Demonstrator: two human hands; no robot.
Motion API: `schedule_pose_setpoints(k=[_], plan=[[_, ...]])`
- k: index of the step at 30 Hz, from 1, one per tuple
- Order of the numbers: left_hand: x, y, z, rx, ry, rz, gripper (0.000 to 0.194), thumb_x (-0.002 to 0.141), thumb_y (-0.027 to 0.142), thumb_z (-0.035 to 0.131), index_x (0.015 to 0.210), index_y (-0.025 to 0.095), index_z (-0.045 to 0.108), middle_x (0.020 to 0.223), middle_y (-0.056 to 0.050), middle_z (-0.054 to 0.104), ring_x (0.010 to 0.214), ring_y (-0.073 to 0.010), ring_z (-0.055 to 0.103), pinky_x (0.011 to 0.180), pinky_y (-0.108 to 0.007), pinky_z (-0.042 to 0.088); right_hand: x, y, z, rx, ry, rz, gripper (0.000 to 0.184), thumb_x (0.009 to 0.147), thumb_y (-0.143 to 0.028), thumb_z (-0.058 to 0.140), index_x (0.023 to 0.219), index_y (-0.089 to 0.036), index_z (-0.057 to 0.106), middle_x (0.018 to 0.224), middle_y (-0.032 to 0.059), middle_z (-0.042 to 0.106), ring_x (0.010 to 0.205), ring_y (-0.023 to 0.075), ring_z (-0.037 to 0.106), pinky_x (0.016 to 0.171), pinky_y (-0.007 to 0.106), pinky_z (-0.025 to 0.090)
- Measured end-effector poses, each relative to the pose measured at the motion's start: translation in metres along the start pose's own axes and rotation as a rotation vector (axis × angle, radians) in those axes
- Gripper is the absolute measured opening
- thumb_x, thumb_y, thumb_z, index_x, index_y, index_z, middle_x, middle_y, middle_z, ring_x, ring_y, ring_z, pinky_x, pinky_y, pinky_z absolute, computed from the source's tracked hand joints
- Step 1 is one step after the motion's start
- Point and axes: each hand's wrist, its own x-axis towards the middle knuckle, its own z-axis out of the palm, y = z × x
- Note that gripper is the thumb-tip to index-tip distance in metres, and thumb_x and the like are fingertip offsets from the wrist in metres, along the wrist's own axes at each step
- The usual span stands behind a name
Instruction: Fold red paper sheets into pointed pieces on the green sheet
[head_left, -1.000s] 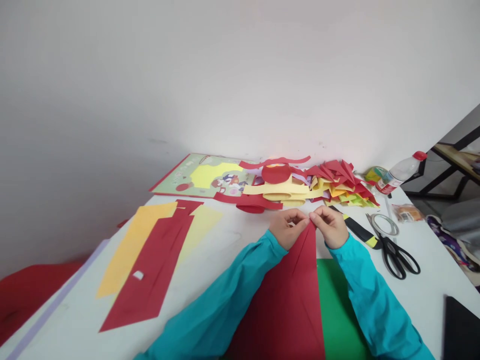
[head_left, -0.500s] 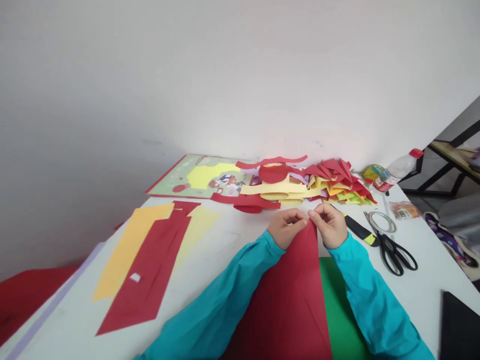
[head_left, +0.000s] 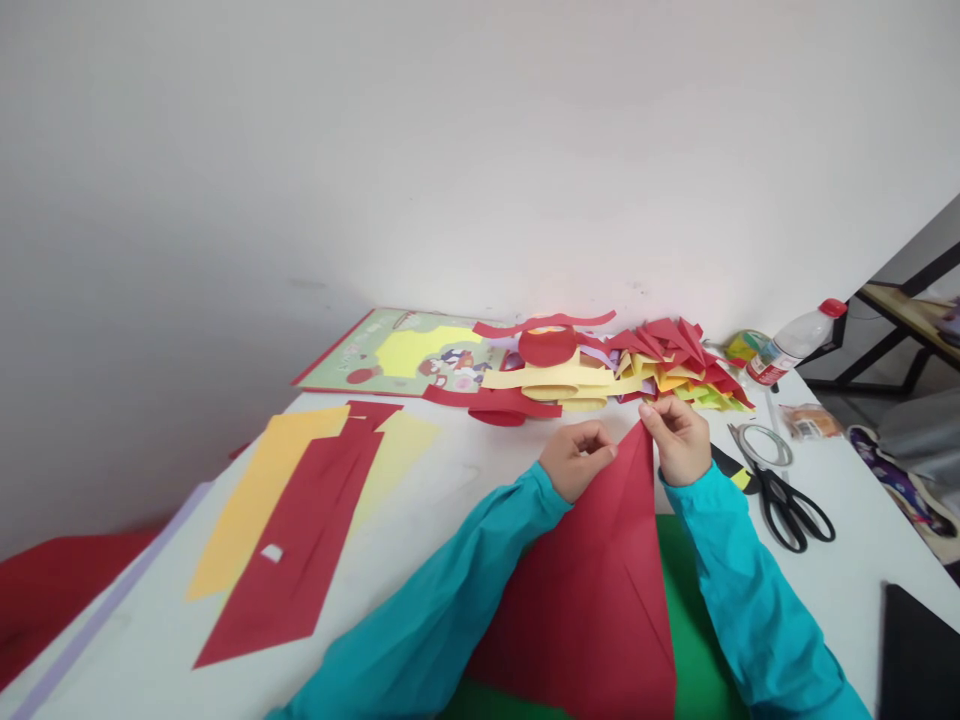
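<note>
Got a pretty cluttered white worktop [head_left: 465,475]. Red paper [head_left: 600,580] spread along the near side, narrowing to a far tip, partly covering a green sheet [head_left: 701,620]. Illustrated board [head_left: 356,352] way back, left of a heap of folded paper pieces [head_left: 675,348]. Right hand [head_left: 682,443]: grip pinching the red paper's tip. Left hand [head_left: 575,460]: touching its left edge, grip curled in, can't tell if holding on. Black-handled scissors [head_left: 771,484] off right, white ring [head_left: 785,455] by the blades.
</note>
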Motion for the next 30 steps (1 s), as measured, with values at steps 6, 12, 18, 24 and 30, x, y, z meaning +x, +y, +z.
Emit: schedule_pose_setpoints(k=[6, 12, 18, 24, 30], plan=[[0.0, 0.002, -0.003, 0.031, -0.041, -0.023, 0.019, 0.065, 0.032, 0.056, 0.056, 0.016, 0.051, 0.05, 0.004, 0.047, 0.049, -0.0083, 0.039, 0.048, -0.021, 0.031, 0.001, -0.003, -0.001, -0.009, 0.062, 0.008, 0.031, 0.07, -0.048, 0.068, 0.063, -0.02, 0.056, 0.055, -0.0035, 0.054, 0.052, 0.0109, 0.046, 0.05, 0.024, 0.038], [-0.001, 0.004, -0.006, 0.052, -0.06, -0.023, 0.017, 0.064, 0.029, 0.055, 0.055, 0.016, 0.05, 0.049, 0.005, 0.045, 0.048, -0.0079, 0.038, 0.047, -0.02, 0.029, 0.006, -0.008, -0.004, 0.014, 0.143, 0.026, 0.037, 0.064, -0.053, 0.071, 0.059, -0.019, 0.056, 0.05, -0.0036, 0.051, 0.049, 0.01, 0.043, 0.047, 0.023, 0.037], [0.001, 0.005, -0.009, -0.017, -0.025, -0.019, 0.018, 0.063, 0.032, 0.058, 0.058, 0.015, 0.052, 0.05, 0.005, 0.045, 0.048, -0.0077, 0.038, 0.047, -0.02, 0.029, 0.005, -0.006, -0.005, 0.18, -0.136, 0.242, 0.034, 0.059, -0.049, 0.075, 0.065, -0.017, 0.064, 0.056, -0.0022, 0.06, 0.049, 0.0096, 0.047, 0.048, 0.023, 0.039], [0.0, 0.004, -0.007, -0.036, -0.058, -0.083, 0.02, 0.063, 0.034, 0.058, 0.058, 0.016, 0.051, 0.047, 0.005, 0.045, 0.046, -0.0077, 0.04, 0.046, -0.02, 0.03, 0.002, -0.008, -0.005, 0.078, -0.145, 0.234, 0.031, 0.055, -0.044, 0.078, 0.058, -0.017, 0.065, 0.054, -0.0024, 0.061, 0.05, 0.0109, 0.049, 0.05, 0.025, 0.041], [0.001, 0.0, -0.009, 0.057, -0.113, -0.054, 0.022, 0.064, 0.036, 0.057, 0.058, 0.016, 0.05, 0.05, 0.005, 0.043, 0.048, -0.0079, 0.036, 0.047, -0.021, 0.028, 0.01, -0.003, -0.013, 0.075, -0.009, 0.193, 0.029, 0.058, -0.046, 0.076, 0.063, -0.018, 0.069, 0.059, -0.001, 0.065, 0.052, 0.0123, 0.052, 0.052, 0.027, 0.045]])
